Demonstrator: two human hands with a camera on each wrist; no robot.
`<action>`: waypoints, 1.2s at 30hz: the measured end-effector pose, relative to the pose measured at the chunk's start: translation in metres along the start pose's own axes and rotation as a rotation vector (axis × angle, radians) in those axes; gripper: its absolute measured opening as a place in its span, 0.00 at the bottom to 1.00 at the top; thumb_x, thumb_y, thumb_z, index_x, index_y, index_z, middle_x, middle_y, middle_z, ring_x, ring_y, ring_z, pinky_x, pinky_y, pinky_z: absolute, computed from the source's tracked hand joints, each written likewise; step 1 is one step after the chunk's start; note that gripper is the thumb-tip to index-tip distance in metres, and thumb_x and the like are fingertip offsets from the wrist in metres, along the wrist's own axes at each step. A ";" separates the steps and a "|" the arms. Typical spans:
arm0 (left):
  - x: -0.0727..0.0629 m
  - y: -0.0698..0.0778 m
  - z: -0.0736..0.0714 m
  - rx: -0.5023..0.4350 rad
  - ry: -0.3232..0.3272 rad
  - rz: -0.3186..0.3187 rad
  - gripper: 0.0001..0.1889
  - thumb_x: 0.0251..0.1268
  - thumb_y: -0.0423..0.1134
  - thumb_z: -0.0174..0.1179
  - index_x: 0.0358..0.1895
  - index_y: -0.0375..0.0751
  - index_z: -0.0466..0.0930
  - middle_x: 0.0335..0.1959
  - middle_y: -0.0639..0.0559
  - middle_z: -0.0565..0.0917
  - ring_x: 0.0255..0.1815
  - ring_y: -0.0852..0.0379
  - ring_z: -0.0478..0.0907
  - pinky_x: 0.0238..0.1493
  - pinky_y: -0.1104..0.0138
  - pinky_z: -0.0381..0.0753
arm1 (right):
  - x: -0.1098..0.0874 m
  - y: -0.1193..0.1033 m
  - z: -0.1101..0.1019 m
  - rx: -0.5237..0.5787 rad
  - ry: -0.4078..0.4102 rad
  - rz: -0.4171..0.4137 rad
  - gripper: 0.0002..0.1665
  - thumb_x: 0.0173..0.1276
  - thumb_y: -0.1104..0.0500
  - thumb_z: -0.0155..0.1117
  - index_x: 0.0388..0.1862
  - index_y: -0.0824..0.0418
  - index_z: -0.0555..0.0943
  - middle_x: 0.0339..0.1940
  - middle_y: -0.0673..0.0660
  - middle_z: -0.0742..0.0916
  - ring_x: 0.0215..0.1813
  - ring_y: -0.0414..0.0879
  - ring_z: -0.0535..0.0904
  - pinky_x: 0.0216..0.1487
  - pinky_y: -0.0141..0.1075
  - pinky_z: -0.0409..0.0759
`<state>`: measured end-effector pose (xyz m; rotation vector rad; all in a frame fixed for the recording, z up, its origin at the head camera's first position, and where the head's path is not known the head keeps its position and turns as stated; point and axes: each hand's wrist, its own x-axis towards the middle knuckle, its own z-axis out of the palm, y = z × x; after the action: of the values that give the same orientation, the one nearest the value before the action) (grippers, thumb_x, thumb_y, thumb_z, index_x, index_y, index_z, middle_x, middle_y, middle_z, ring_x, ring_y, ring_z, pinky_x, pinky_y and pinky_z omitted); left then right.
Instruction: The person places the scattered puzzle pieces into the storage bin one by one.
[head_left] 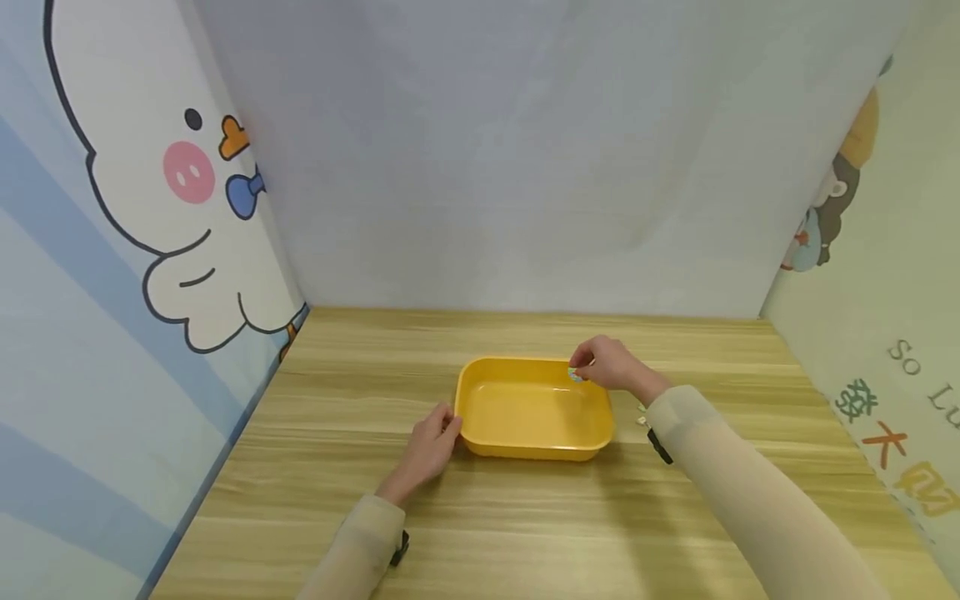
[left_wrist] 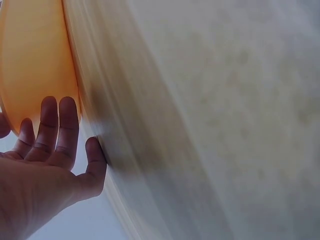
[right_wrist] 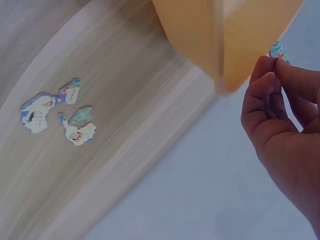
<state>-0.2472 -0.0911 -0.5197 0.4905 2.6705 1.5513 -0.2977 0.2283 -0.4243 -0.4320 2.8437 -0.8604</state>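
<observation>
A yellow rectangular tray (head_left: 532, 408) with raised walls sits on the wooden table. Between the thumb and fingers of my right hand (head_left: 606, 363) is a small, colourfully printed puzzle piece (right_wrist: 279, 51), pinched above the tray's far right corner. Most of that piece is covered by the fingertips. My left hand (head_left: 431, 443) is at the tray's left side; in the left wrist view its fairly straight fingers (left_wrist: 48, 120) rest against the outer wall, with the little finger down by the tabletop.
Several loose puzzle pieces (right_wrist: 79, 132) lie on the table (head_left: 337, 467) to the right of the tray, partly hidden by the right sleeve (head_left: 720, 467) in the head view. A pale curtain (head_left: 510, 167) hangs behind the table, with printed cloths on both sides.
</observation>
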 end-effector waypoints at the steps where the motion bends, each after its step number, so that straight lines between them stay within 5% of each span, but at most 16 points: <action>1: 0.000 0.000 0.000 0.003 0.001 0.000 0.06 0.74 0.36 0.48 0.35 0.42 0.69 0.25 0.50 0.75 0.26 0.56 0.71 0.30 0.63 0.72 | 0.002 -0.002 0.001 -0.003 -0.008 -0.001 0.05 0.62 0.70 0.61 0.36 0.68 0.82 0.31 0.55 0.85 0.34 0.48 0.79 0.41 0.42 0.77; 15: 0.001 0.001 -0.002 0.022 -0.012 -0.009 0.06 0.74 0.38 0.47 0.36 0.41 0.69 0.26 0.52 0.74 0.27 0.57 0.70 0.29 0.64 0.71 | 0.030 -0.027 0.025 -0.007 -0.028 -0.015 0.04 0.63 0.69 0.62 0.35 0.67 0.83 0.31 0.54 0.86 0.35 0.48 0.79 0.40 0.41 0.78; 36: 0.002 -0.001 -0.005 0.057 -0.012 -0.006 0.06 0.73 0.36 0.49 0.35 0.40 0.70 0.25 0.53 0.74 0.26 0.57 0.70 0.29 0.65 0.71 | 0.060 -0.051 0.061 -0.193 -0.094 -0.162 0.05 0.60 0.68 0.66 0.36 0.65 0.85 0.32 0.54 0.84 0.35 0.48 0.79 0.39 0.40 0.78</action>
<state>-0.2500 -0.0949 -0.5180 0.4915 2.7113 1.4692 -0.3294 0.1373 -0.4490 -0.7158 2.8445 -0.5731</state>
